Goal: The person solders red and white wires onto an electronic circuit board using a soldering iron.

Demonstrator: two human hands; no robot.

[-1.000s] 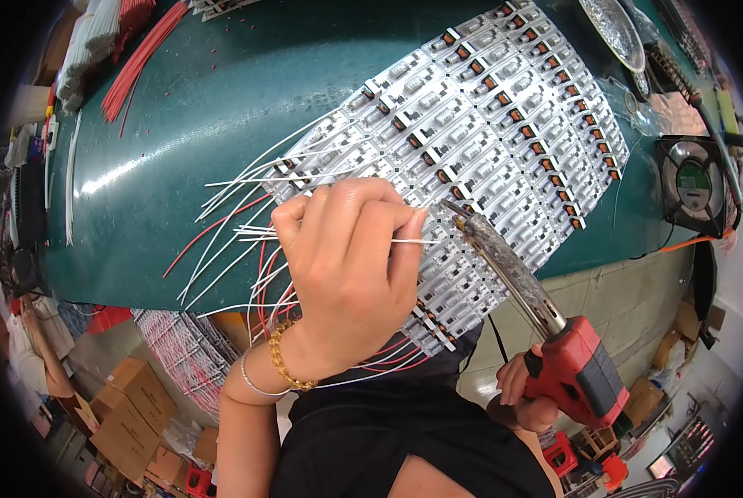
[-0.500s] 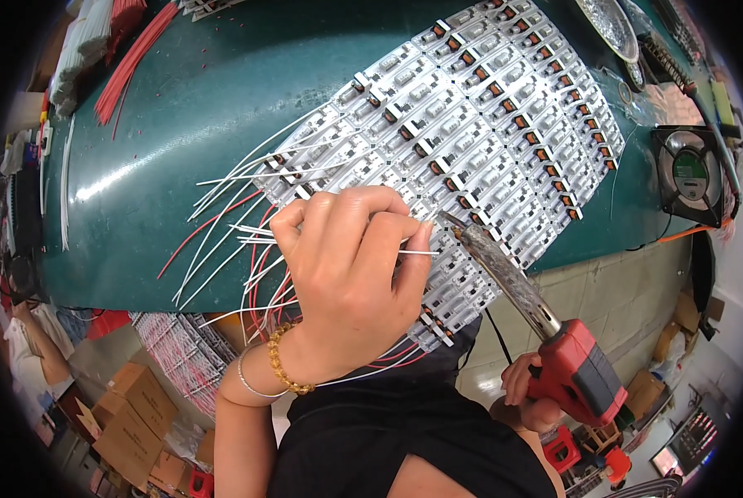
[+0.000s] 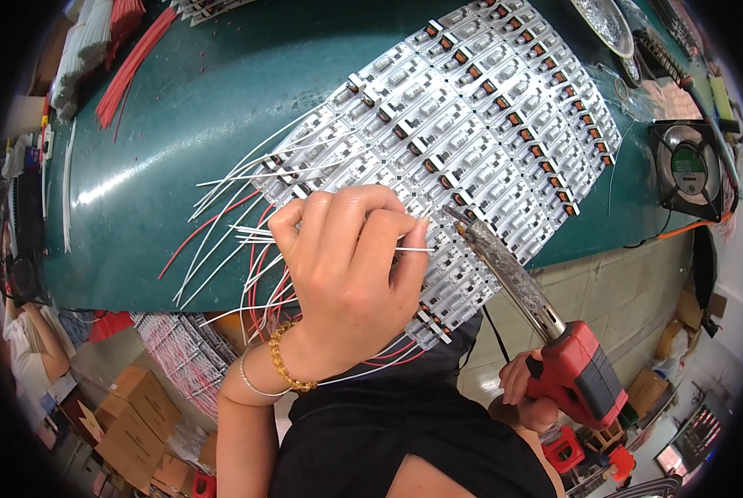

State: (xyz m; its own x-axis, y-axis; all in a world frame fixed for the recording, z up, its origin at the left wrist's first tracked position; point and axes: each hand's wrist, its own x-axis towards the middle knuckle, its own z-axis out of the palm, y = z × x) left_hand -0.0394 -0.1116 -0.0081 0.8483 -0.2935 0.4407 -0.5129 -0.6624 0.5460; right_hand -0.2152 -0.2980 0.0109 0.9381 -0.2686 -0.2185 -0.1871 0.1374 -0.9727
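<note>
The left hand tightly pinches a white wire, its end pointing right toward the soldering iron in the right hand's closed grip, above or perhaps touching the board beneath.

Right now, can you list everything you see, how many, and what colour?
circuit board sheet: one large, silver-white, middle
soldering tool: one, red and dark grey, right of centre
loose white wires: many, white, left of centre
white wire bundle: at least one, white, upper left
red wire bundle: at least one, red, upper left
table: one, green, under the sheet
fan: one, black frame, right
dish: one, silver, upper right
cardboard boxes: several, brown, lower left
other person: one, white clothing, left edge
rim clutter: too small to count
bracelets: two, yellow and silvery, left wrist
left hand: one, bare, centre, pinching white wire
right hand: one, bare, lower right, gripping the tool
</note>
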